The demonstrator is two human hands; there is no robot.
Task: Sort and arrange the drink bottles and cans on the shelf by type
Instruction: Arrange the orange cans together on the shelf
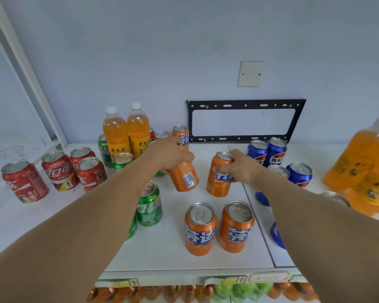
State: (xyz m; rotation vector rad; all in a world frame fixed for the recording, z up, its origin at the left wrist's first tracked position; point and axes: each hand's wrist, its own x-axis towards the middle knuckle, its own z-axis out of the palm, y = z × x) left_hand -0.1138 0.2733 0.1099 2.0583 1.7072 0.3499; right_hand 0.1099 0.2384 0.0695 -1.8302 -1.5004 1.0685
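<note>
Orange is showing in both grips in the head view. The left hand (166, 154) is reaching forward with the arm stretched out over the white shelf (162, 243), its fingers curling from above round a tilted orange can (184, 176) that is leaning with its base toward the camera, seemingly lifted off the surface. The right hand (239, 167) is coming in from the right, fingers and thumb wrapping the upper part of an upright orange can (218, 182) that is standing on the shelf. Two more orange cans (200, 228) are standing side by side nearer the front edge. Red cans (57, 170) are grouping at the left, green cans (149, 206) are sitting under the left forearm, blue cans (276, 153) are clustering behind the right wrist, and two orange bottles (116, 134) are standing at the back.
</note>
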